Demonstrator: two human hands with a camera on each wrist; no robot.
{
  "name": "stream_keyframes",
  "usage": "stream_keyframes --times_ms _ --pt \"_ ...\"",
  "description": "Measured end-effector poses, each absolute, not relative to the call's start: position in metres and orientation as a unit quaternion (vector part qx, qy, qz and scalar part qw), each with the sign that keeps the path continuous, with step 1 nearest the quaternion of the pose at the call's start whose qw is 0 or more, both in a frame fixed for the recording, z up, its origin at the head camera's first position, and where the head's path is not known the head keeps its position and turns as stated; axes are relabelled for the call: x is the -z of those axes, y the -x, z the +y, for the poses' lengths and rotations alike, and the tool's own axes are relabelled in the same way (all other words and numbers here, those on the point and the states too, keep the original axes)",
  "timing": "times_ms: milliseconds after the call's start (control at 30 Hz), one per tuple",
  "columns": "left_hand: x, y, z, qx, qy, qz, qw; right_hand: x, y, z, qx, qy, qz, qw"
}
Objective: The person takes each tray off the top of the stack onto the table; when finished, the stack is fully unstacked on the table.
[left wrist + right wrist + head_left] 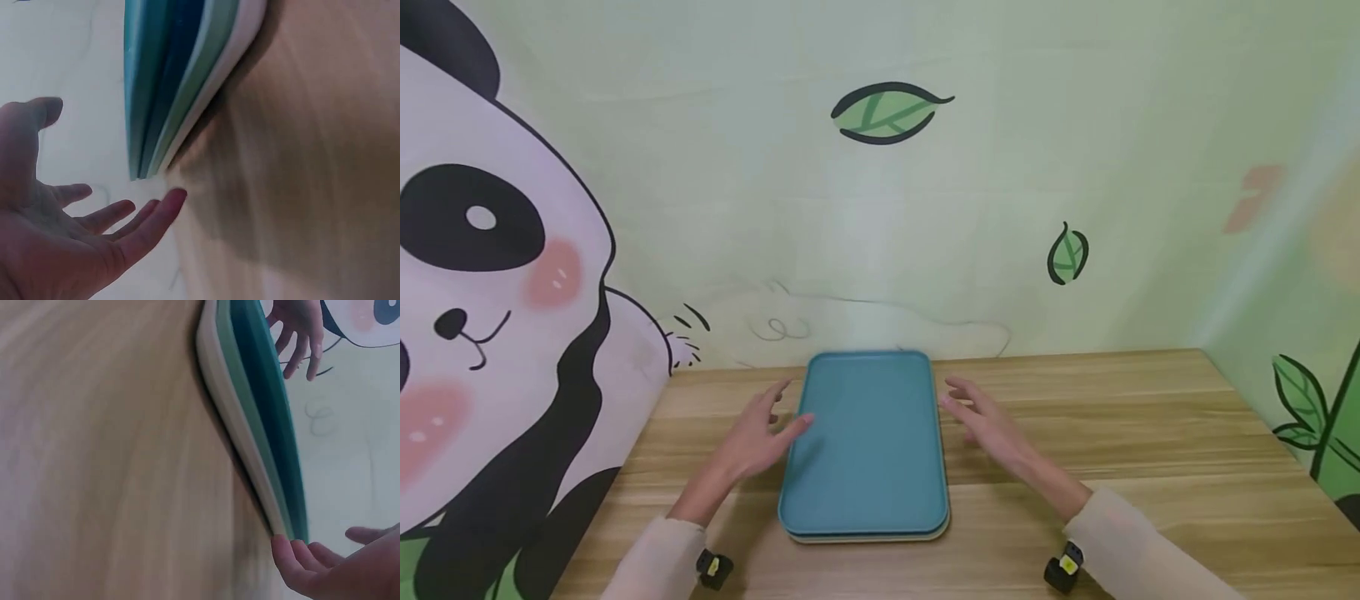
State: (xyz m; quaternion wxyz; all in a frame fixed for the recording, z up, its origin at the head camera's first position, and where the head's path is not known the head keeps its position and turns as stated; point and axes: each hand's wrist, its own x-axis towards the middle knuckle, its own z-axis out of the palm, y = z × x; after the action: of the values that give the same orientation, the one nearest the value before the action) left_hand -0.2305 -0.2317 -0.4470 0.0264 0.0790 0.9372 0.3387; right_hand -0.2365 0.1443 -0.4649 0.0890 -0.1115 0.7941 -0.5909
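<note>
A blue rectangular tray [868,442] with rounded corners and a raised rim lies on top of a stack of trays. In the left wrist view the stacked edges show a darker blue tray [179,62], a pale green tray [203,65] and a whitish tray [240,44] at the bottom. To the left of the stack is my left hand [760,442], fingers spread, its thumb over the blue rim in the head view. My right hand [996,429] hovers by the right edge with loosely bent fingers; whether its fingertips touch the stack I cannot tell.
The stack rests on a wood-grain table [1097,417] against a pale green wall cloth [760,192]. A large printed panda [512,350] covers the left side, and printed leaves [887,114] decorate the back. A wrist camera [1063,568] is worn at the right sleeve.
</note>
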Motion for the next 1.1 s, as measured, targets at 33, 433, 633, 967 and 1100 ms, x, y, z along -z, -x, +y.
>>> stream_keyframes --times_ms 33,433,633,967,1100 --pt "0.449 0.231 -0.233 -0.352 -0.076 0.933 0.029 0.467 0.237 0.141 0.599 0.104 0.788 0.09" --pt "0.472 0.223 -0.224 -0.505 -0.027 0.856 0.106 0.477 0.235 0.125 0.664 0.028 0.734 0.141" --pt "0.476 0.219 -0.231 -0.539 -0.015 0.835 0.114 0.482 0.235 0.119 0.679 0.038 0.715 0.158" --pt "0.475 0.221 -0.234 -0.561 -0.008 0.818 0.126 0.489 0.237 0.121 0.67 0.044 0.724 0.157" --pt "0.475 0.223 -0.234 -0.571 0.002 0.81 0.132 0.491 0.238 0.123 0.667 0.041 0.727 0.158"
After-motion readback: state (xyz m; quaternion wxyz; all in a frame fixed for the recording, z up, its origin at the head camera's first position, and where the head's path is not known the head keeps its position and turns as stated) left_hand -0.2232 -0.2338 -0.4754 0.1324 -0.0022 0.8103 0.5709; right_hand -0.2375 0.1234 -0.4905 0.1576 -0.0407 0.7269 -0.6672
